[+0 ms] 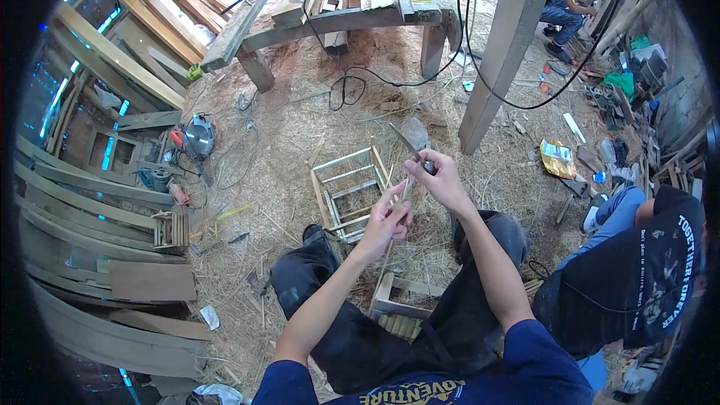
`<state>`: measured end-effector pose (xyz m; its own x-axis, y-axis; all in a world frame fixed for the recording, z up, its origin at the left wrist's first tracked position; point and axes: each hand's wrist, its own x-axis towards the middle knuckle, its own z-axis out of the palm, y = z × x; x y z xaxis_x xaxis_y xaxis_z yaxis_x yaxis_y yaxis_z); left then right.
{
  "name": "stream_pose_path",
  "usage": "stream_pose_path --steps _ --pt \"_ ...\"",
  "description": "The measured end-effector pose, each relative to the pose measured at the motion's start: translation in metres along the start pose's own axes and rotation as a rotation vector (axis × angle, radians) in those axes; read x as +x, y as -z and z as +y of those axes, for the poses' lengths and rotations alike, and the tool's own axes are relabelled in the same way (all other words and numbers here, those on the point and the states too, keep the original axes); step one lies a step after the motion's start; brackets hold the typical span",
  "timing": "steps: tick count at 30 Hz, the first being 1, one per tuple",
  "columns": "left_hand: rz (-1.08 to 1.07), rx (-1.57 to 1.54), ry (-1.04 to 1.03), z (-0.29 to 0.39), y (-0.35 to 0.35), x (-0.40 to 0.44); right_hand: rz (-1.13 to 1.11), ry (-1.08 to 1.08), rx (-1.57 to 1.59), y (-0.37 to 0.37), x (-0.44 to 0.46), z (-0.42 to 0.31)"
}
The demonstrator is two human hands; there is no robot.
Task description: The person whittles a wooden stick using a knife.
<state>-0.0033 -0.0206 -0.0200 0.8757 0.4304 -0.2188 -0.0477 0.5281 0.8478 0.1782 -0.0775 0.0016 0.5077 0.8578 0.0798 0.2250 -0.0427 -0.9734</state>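
My right hand [442, 180] is closed around a knife [403, 140], its blade angled up and to the left. Just below it, my left hand [386, 225] pinches a thin pale strip [408, 186], which looks like wood or bamboo. The strip's upper end meets the knife near my right fingers. On the ground beyond my hands stands a small open wooden frame [324, 199] of slats. Between my legs lies another wooden piece [384, 304] with several short slats. Behind the knife is a greyish translucent object [415, 132], too unclear to name.
A person in a black shirt [637, 277] sits close on my right; another person [566, 11] sits farther back. A workbench [337, 26] and a wooden post [510, 52] stand ahead. A circular saw [199, 136] rests left. Cables [375, 82] cross the straw-littered floor.
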Motion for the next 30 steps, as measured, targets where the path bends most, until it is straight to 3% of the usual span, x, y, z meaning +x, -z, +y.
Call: stream_pose_path --steps 4,7,13,21,24,25,28,30 --pt "0.076 0.057 -0.010 -0.010 0.003 0.004 0.040 0.054 0.016 0.003 -0.008 -0.008" --pt "0.132 0.438 -0.349 -0.015 0.011 0.017 0.037 0.049 0.079 0.011 -0.015 -0.014" --pt "0.309 1.322 -0.637 0.019 0.018 0.006 -0.056 0.018 -0.040 0.022 -0.019 -0.003" --pt "0.387 1.619 -0.770 0.041 0.038 -0.003 -0.355 -0.172 -0.004 -0.001 -0.024 0.006" --pt "0.681 1.385 -0.816 0.046 0.026 -0.004 -0.308 -0.231 0.159 -0.018 -0.023 0.011" --pt "0.716 1.337 -0.714 0.045 0.025 -0.007 -0.297 -0.275 0.232 -0.022 -0.022 0.009" --pt "0.815 0.653 -0.700 0.024 0.022 0.007 -0.299 -0.360 0.380 -0.031 -0.021 0.001" --pt "0.578 0.371 -0.450 0.018 0.029 0.011 -0.308 -0.369 0.470 -0.037 -0.020 -0.001"
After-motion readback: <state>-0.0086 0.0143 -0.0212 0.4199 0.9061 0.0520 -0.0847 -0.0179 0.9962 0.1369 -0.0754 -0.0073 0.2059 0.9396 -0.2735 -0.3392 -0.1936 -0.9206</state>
